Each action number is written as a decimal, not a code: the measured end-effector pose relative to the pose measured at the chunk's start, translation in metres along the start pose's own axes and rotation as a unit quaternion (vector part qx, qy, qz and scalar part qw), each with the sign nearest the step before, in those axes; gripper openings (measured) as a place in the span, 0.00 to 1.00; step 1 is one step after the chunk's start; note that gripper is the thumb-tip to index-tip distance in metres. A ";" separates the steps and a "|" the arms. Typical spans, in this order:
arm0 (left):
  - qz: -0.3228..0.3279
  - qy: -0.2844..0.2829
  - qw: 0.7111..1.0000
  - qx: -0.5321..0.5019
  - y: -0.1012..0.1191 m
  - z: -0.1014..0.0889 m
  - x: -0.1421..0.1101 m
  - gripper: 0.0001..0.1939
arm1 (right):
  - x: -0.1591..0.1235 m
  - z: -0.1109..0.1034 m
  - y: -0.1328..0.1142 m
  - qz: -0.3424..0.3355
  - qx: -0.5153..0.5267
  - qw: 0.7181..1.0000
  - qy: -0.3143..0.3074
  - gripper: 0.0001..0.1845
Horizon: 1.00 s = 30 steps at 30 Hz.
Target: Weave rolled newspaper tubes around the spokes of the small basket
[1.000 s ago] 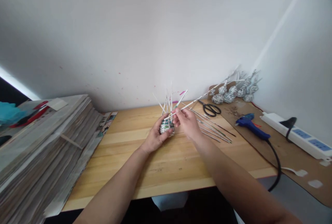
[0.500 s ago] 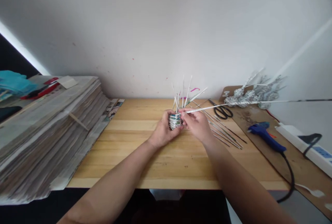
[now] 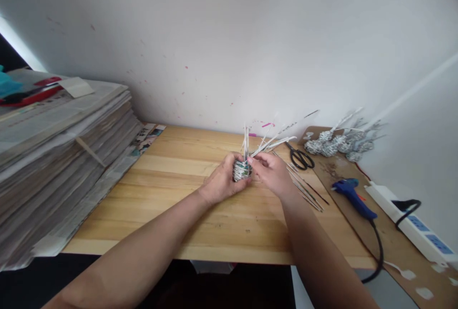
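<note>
A small round piece woven from rolled paper [image 3: 242, 170], white with green bits, is gripped by my left hand [image 3: 226, 176], fingers behind it and thumb in front. Several white paper stakes [image 3: 246, 139] stand up from its top. At its right side my right hand [image 3: 269, 170] is closed, thumb against finger, on a paper strip beside the rim. White paper strips [image 3: 275, 140] fan out to the upper right from behind that hand. Some of its fingers are hidden.
Right of my hands lie several thin paper rolls [image 3: 309, 194] and black scissors [image 3: 301, 157]. Farther right are woven paper balls [image 3: 332, 143], a blue glue gun [image 3: 354, 198] and a white power strip [image 3: 411, 223]. A tall newspaper stack [image 3: 71, 156] fills the left.
The long paper strip that stretched far right from my right hand now points up and right in a shorter-looking line. The view has shifted a little; my left hand keeps its hold.
</note>
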<state>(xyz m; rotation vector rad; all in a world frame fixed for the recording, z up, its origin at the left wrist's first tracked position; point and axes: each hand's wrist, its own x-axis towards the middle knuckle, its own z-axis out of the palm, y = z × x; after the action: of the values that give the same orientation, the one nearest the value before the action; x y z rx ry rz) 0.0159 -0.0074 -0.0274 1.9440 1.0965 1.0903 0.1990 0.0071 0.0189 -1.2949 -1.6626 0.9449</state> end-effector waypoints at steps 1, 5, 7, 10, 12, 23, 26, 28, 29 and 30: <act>0.008 0.002 1.000 0.000 0.000 0.000 0.000 0.26 | 0.001 0.001 0.001 0.011 0.036 0.999 -0.003 0.19; 0.036 -0.003 0.999 -0.016 -0.001 0.001 -0.001 0.26 | 0.002 0.005 0.001 0.053 0.133 0.990 0.007 0.24; 0.040 -0.009 0.999 -0.025 0.000 0.001 -0.001 0.26 | 0.001 0.006 0.000 0.060 0.153 0.986 -0.003 0.26; 0.041 -0.007 0.998 -0.038 0.000 0.001 -0.001 0.25 | 0.000 0.009 -0.002 0.055 0.162 0.985 -0.015 0.26; 0.044 -0.004 0.998 -0.051 0.000 0.002 -0.001 0.24 | -0.001 0.010 -0.002 0.060 0.167 0.984 -0.003 0.27; -0.020 0.012 0.997 -0.078 0.012 -0.004 0.002 0.23 | 0.000 0.008 -0.007 0.112 0.365 0.924 -0.030 0.23; -0.027 0.019 0.997 -0.073 0.013 -0.006 0.004 0.23 | 0.000 0.007 -0.006 0.074 0.299 0.951 -0.029 0.23; -0.029 0.027 0.996 -0.076 0.011 -0.008 0.004 0.24 | -0.001 0.007 -0.004 0.013 0.183 0.983 -0.005 0.22; -0.031 0.033 0.996 -0.078 0.011 -0.008 0.005 0.24 | -0.002 0.007 -0.003 -0.027 0.116 0.993 0.015 0.20; -0.033 0.041 0.995 -0.079 0.009 -0.009 0.005 0.24 | -0.003 0.008 -0.002 -0.070 0.048 0.996 0.036 0.19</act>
<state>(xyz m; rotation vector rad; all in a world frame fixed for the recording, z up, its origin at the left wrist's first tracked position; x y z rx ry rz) 0.0128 -0.0059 -0.0138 1.7412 1.0752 1.1917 0.1920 0.0030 0.0169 -1.1194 -1.6104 0.8731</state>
